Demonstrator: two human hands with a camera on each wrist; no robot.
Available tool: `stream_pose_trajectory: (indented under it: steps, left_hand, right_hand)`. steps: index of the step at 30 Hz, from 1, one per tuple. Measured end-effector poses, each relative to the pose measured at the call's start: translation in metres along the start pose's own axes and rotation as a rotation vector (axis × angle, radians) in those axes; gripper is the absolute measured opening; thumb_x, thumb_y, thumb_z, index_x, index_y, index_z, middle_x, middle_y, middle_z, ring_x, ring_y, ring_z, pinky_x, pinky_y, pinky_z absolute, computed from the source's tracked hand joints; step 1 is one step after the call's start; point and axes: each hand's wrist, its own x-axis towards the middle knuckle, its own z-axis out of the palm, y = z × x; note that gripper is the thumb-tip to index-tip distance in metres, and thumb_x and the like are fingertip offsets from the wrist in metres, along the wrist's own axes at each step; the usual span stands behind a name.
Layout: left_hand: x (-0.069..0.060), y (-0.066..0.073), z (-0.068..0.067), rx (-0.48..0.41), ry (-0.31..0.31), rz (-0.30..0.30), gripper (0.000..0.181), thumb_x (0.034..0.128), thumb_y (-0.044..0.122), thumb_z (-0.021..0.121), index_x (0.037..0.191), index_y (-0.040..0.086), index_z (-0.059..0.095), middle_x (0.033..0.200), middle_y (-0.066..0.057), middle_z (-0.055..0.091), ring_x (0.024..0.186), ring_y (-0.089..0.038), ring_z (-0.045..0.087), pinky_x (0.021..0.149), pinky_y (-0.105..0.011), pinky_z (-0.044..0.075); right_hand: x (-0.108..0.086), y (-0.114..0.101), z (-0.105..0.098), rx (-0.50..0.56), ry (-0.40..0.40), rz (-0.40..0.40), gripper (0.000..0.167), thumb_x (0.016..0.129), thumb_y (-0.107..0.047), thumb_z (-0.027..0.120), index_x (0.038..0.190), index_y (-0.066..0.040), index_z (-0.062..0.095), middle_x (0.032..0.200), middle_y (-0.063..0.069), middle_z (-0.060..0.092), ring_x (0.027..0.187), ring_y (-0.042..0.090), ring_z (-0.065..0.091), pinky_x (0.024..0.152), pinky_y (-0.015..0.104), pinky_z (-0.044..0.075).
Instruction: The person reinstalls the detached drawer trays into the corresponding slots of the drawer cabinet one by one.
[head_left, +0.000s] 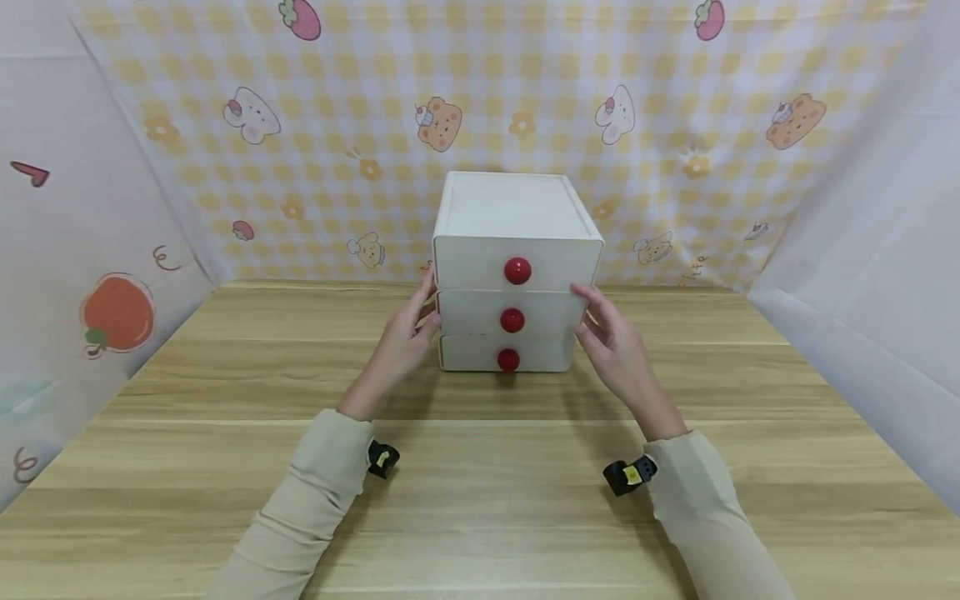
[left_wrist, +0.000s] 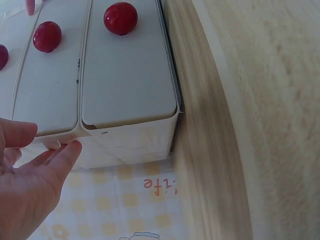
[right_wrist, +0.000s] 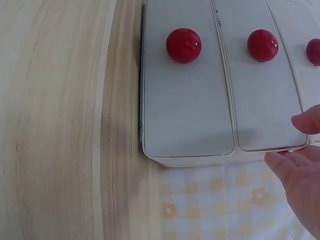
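A white cabinet with three stacked drawers [head_left: 480, 265] stands on the wooden table, its front facing me. Each drawer bears a round red knob [head_left: 517, 271], and all three look pushed in. My left hand [head_left: 405, 337] is at the cabinet's left side, fingers reaching along the side wall and thumb by the front edge of the middle drawer [left_wrist: 50, 85]. Opposite it, my right hand [head_left: 618, 346] touches the right side, with thumb and a fingertip near the front edge. Parts of the fingers on both sides are hidden behind the cabinet.
The wooden table [head_left: 480, 517] spreads in front and to both sides of the cabinet. A yellow checked cloth [head_left: 517, 83] hangs close behind it. White cloth walls [head_left: 862, 208] rise left and right. A black wrist camera [head_left: 630, 475] sits at each sleeve.
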Motion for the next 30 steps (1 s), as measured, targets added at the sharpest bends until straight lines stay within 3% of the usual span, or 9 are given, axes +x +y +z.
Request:
stream_pose_trajectory:
  steps: [6,11,16,24,30]
  left_hand:
    - [0.000,0.001,0.000,-0.032,-0.039,-0.007,0.069,0.0968,-0.002,0.037,0.150,0.028,0.003,0.156,-0.006,0.009,0.138,-0.034,0.028,0.108,-0.044,0.035]
    - [0.000,0.002,-0.001,-0.044,-0.051,-0.023,0.070,0.0970,0.000,0.037,0.150,0.028,0.000,0.157,-0.003,0.002,0.139,-0.033,0.023,0.110,-0.043,0.031]
    - [0.000,0.003,-0.001,-0.010,-0.062,0.000,0.065,0.0997,0.008,0.034,0.149,0.024,-0.004,0.156,-0.001,-0.003,0.141,-0.032,0.019,0.112,-0.045,0.026]
    - [-0.019,0.020,-0.003,0.138,-0.059,0.018,0.059,0.1024,0.030,0.027,0.149,0.018,-0.007,0.156,-0.001,-0.008,0.144,-0.021,-0.002,0.118,-0.044,0.005]
    - [-0.043,0.031,-0.001,0.414,-0.114,0.035,0.062,0.1004,0.045,0.024,0.150,0.016,0.002,0.156,-0.005,-0.004,0.143,-0.032,0.002,0.115,-0.053,0.011]
  right_hand:
    - [0.002,0.001,0.001,0.003,-0.006,0.018,0.050,0.090,0.010,0.046,0.138,0.000,0.037,0.150,0.015,0.030,0.139,0.027,0.026,0.110,0.040,0.031]
    - [0.004,0.003,0.002,-0.010,-0.016,0.036,0.054,0.089,0.010,0.047,0.140,0.000,0.033,0.151,0.016,0.027,0.139,0.031,0.025,0.110,0.049,0.029]
    - [0.004,0.000,0.003,-0.060,-0.036,0.061,0.061,0.090,0.003,0.052,0.144,-0.005,0.025,0.153,0.013,0.021,0.140,0.033,0.021,0.110,0.055,0.026]
    - [-0.008,-0.012,0.000,-0.275,-0.040,0.040,0.064,0.093,-0.009,0.054,0.147,-0.006,0.019,0.155,0.016,0.009,0.143,0.034,0.011,0.112,0.057,0.017]
    - [-0.027,-0.020,-0.001,-0.493,-0.067,-0.035,0.070,0.092,-0.020,0.058,0.147,-0.002,0.018,0.154,0.019,0.011,0.142,0.038,0.011,0.112,0.058,0.017]
